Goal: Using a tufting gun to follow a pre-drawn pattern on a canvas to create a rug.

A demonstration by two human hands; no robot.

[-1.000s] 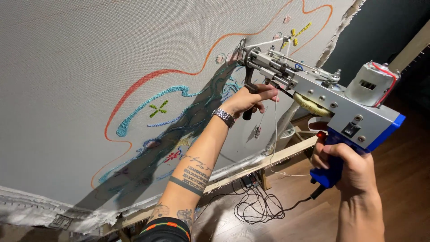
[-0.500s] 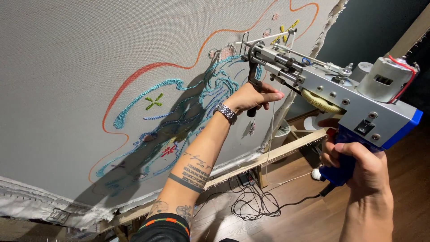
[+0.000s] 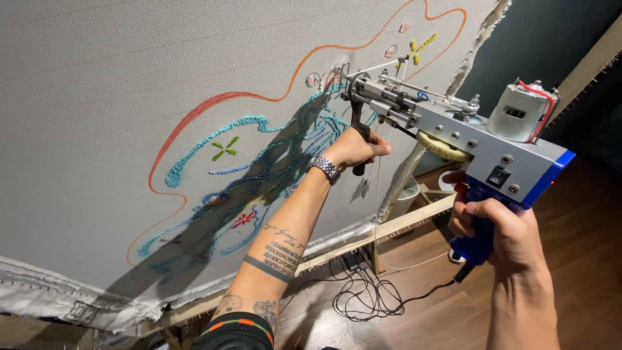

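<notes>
Here's the tufting gun (image 3: 466, 139), a grey metal body with a blue grip, held up with its needle end right against the stretched grey cloth (image 3: 129, 84). The right hand (image 3: 499, 227) is wrapped tight around the blue pistol handle at the gun's rear, fingers curled fully about it. The left hand (image 3: 356, 148) is up front, closed on the black front handle (image 3: 358, 133) that hangs below the gun's nose, just beside the cloth. A metal watch (image 3: 326, 168) sits on that left wrist, and the tattooed forearm runs down and away from the gun toward a black sleeve with coloured stripes. On top of the gun's rear stands a silver motor (image 3: 518, 116) with a red wire. A thin yarn strand (image 3: 378, 175) drops from the gun's front, down past the left hand. On the cloth, left of the gun's nose, there's a turquoise tufted outline (image 3: 214, 139), an orange drawn line (image 3: 194, 120) looping around it, and a small green cross (image 3: 223, 149). Below the gun, a wooden frame rail (image 3: 402, 223) edges the cloth, and beneath that a black cable (image 3: 363, 301) lies coiled on the wooden floor (image 3: 583, 259).
</notes>
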